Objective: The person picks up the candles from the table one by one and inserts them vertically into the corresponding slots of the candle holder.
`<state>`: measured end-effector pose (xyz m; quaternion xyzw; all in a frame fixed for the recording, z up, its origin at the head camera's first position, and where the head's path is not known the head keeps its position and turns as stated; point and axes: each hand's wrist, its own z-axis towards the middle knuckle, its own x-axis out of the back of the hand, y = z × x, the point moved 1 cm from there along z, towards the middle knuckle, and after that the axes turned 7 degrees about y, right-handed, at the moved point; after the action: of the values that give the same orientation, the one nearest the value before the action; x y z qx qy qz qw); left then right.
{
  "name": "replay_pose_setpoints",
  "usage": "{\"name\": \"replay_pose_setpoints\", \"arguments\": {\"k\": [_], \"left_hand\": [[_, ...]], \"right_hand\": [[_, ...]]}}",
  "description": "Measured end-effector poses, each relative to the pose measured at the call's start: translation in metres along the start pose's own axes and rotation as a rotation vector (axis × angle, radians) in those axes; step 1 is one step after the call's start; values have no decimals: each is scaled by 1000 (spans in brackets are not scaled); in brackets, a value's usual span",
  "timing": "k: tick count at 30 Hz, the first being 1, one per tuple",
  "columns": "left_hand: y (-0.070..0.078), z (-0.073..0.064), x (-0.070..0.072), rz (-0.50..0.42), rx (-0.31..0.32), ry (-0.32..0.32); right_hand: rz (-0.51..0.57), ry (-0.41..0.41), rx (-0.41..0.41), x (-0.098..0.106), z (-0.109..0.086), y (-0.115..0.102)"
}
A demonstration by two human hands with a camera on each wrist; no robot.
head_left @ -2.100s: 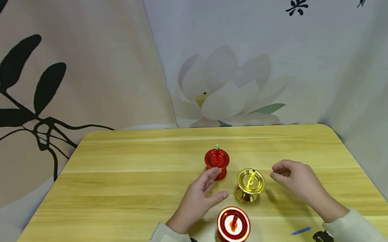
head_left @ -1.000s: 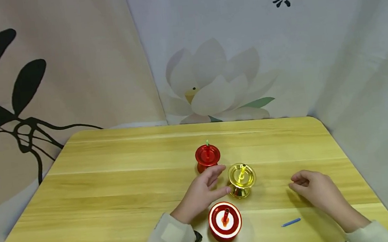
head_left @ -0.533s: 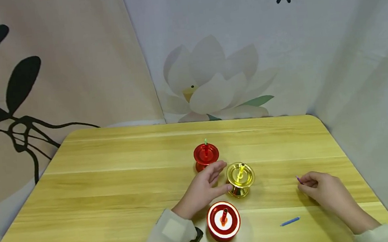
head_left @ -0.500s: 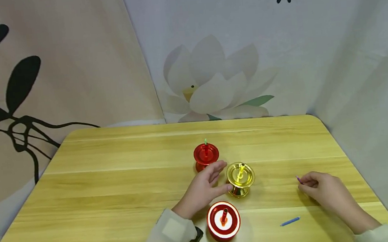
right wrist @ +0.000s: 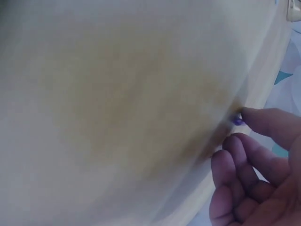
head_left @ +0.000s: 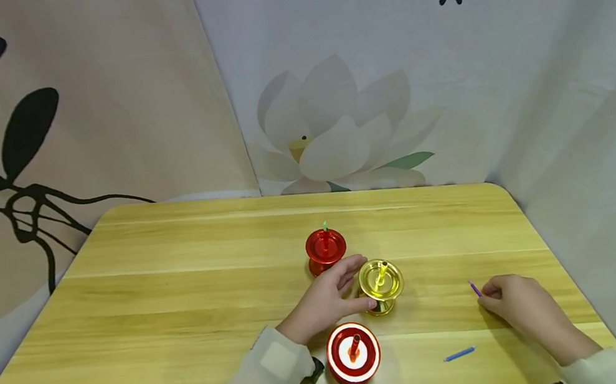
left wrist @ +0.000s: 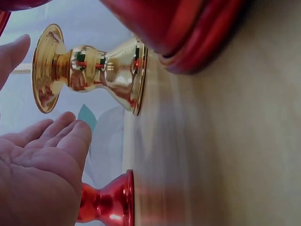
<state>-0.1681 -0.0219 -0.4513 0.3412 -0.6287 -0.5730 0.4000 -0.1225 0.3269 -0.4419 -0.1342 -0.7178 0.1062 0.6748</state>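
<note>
The left hand (head_left: 322, 303), spread and holding nothing, can steady the gold candle holder (head_left: 390, 285) just beside it, while the purple stick (head_left: 475, 288) at the bent-fingered right hand (head_left: 521, 306), grip unclear, wants a light 2-finger pinch.

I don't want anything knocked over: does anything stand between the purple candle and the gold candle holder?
Nothing visible: only tabletop shows between the purple candle in the right hand and the gold candle holder. The blue candle lies off that line, nearer the person.
</note>
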Motion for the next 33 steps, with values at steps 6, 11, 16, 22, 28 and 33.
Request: {"name": "replay_pose_setpoints", "arguments": {"k": [6, 11, 16, 22, 28, 33], "left_hand": [[-3, 2, 1, -6, 7, -25], [-8, 4, 2, 7, 18, -38], [-8, 6, 0, 13, 29, -58], [-9, 9, -4, 35, 14, -70], [-10, 12, -5, 29, 3, -95], [-7, 14, -5, 66, -3, -97]], "right_hand": [[-65, -45, 26, 4, 7, -10], [-89, -63, 56, 4, 8, -19], [-87, -99, 34, 5, 9, -21], [-82, -98, 31, 1, 8, -19], [-70, -42, 27, 0, 5, -20], [-52, 8, 17, 5, 1, -23]]}}
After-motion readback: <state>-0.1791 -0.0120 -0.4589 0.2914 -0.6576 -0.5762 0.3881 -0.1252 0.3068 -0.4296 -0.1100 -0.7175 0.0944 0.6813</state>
